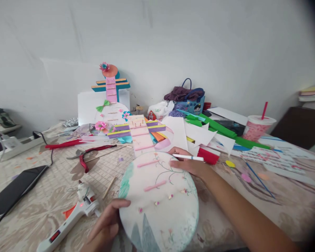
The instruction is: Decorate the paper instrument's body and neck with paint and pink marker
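A round white disc [160,206] painted with flowers and stems lies before me, with two pink strips glued on it and a pink-and-purple cross piece [138,131] joined at its far edge. My left hand [106,225] grips the disc's near left rim, thumb on top. My right hand [190,164] rests on the disc's upper right edge, fingers closed round a white pen [188,157] that points left.
A white glue gun [76,213] lies left of the disc, with red pliers [85,157] and a dark tablet [14,190] further left. A similar finished craft [110,91] stands at the back. Green and white paper [217,131], a blue bag [189,101] and a pink cup [256,127] crowd the right.
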`<state>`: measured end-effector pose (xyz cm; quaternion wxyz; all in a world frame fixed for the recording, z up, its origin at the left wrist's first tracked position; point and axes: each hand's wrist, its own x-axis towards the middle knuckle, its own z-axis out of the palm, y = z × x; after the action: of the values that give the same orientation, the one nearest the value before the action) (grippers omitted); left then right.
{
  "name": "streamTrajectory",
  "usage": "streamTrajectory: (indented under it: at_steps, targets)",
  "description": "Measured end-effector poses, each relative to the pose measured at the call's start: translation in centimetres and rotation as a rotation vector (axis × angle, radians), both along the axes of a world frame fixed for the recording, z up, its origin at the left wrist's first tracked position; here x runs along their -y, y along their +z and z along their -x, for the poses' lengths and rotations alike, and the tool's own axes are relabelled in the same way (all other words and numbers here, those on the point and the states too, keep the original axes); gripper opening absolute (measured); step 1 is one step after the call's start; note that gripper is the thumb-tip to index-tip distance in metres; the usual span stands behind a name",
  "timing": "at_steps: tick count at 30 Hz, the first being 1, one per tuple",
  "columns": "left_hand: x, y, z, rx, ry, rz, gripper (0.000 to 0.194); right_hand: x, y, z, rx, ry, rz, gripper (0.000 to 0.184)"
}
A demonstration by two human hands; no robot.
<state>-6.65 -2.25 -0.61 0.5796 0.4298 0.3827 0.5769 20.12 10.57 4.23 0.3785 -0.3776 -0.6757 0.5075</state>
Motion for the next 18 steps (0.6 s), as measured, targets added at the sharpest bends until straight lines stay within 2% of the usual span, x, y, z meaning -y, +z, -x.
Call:
streamTrajectory:
  at_steps: [2,4,7,9,11,14,16,18]
  targets:
    - [-0.2,0.3,0.0,-0.077,0.029,0.066,0.037,-0.1,-0.1,0.1,0.058,-0.014,-0.046,0.034]
    - [-0.3,0.5,-0.1,-0.253,0.135,0.077,0.04,-0.1,0.0,0.1,0.164,-0.03,-0.122,0.031]
    - [-0.3,0.8,-0.7,-0.495,0.309,0.018,0.042,-0.3,0.1,-0.2,0.287,-0.065,-0.238,0.025]
    - [-0.4,0.7,-1.3,-0.57,0.39,-0.043,0.04,-0.7,-0.1,-0.6,0.343,-0.14,-0.336,0.022]
    - [-0.7,0.3,-1.8,-0.557,0.427,-0.119,0.037,-1.2,-0.5,-0.9,0.391,-0.23,-0.428,0.021]
    - [-0.9,-1.0,-2.0,-0.503,0.518,-0.252,0.029,-1.8,-1.0,-1.4,0.425,-0.278,-0.471,0.023]
    - [-0.8,-2.0,-1.9,-0.606,0.651,-0.396,0.021,-1.8,-1.2,-1.5,0.444,-0.266,-0.489,0.022]
    - [-0.5,-3.0,-1.8,-0.794,0.798,-0.612,0.013,-1.6,-1.1,-1.3,0.467,-0.238,-0.527,0.018]
